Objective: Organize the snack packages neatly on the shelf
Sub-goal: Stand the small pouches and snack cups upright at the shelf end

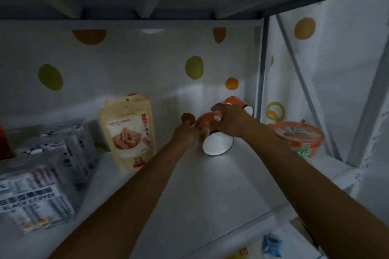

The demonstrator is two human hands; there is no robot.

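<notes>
The head camera looks into a dim white shelf [210, 185] backed by a white panel dotted with orange, green and brown spots. Both bare forearms reach in from the lower edge toward the middle rear of the shelf.

An orange paper cup [212, 139] lies on its side there, its white bottom facing the camera. The left hand [186, 132] is curled against the cup's left side, fingers wrapped partly around it. The right hand [229, 120] comes over the top, fingers bent and closed on the cup's upper orange wall. Both hands are in contact with the cup, so it is gripped between them.

Just behind the right hand, a second orange cup [240, 104] also lies tipped over, close to the rear right corner post. To the right of the arms, an instant noodle bowl [301, 139] with an orange and green wrapper stands upright near the shelf's right frame.

Left of the cups, a cream stand-up snack pouch [129, 132] printed with biscuit sticks stands upright, leaning slightly, well apart from the hands. Farther left, boxes of black coffee [35, 193] sit in a row running from the front edge toward the back; their print is blurred. A red object at the far left edge is too cut off to identify.

Below the shelf's front edge, on a lower level, a small blue packet [272, 245] shows.
</notes>
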